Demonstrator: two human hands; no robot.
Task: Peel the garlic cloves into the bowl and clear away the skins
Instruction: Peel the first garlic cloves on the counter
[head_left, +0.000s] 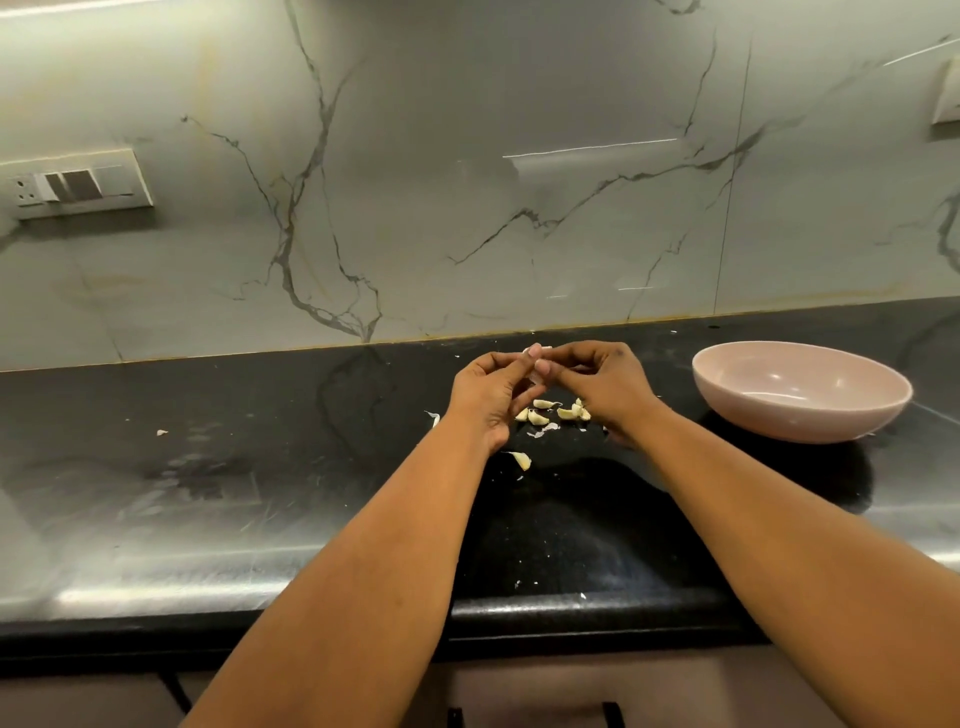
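Garlic clove (536, 358): pinched between left hand (488, 387) and right hand (597, 379), half-skinned; loose cloves (553, 413) lay mid-counter, pink bowl (800, 410) apparently empty.

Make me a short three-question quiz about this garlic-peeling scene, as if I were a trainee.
1. True or false: the pink bowl already holds peeled cloves.
2. What do the left hand and right hand pinch between them? A) a knife B) a garlic clove C) a spoon
3. Where do the loose garlic cloves lie?

Key: 1. False, it looks empty. 2. B. 3. On the black counter, beneath the hands, left of the bowl.
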